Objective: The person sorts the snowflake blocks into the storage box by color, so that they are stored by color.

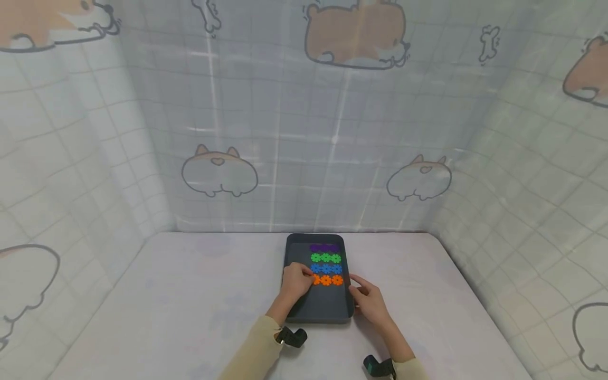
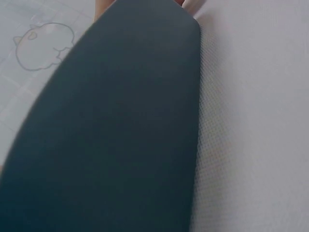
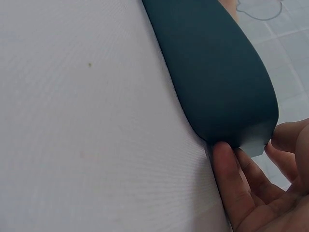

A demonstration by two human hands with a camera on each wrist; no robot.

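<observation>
A dark grey tray lies on the table with rows of small flower-shaped plastic discs in it. Purple discs form the far row, then green discs, blue discs and, nearest, orange discs. Reaching over the tray's left side, my left hand pinches the leftmost orange disc, partly hidden by the fingertips. My right hand holds the tray's right side. In the right wrist view, its fingers and thumb lie around the tray's edge.
A white-covered table surrounds the tray on both sides. Hanging sheets with cartoon dogs and grid lines stand behind and at both sides. Dark wrist cameras sit on both forearms, below light yellow sleeves.
</observation>
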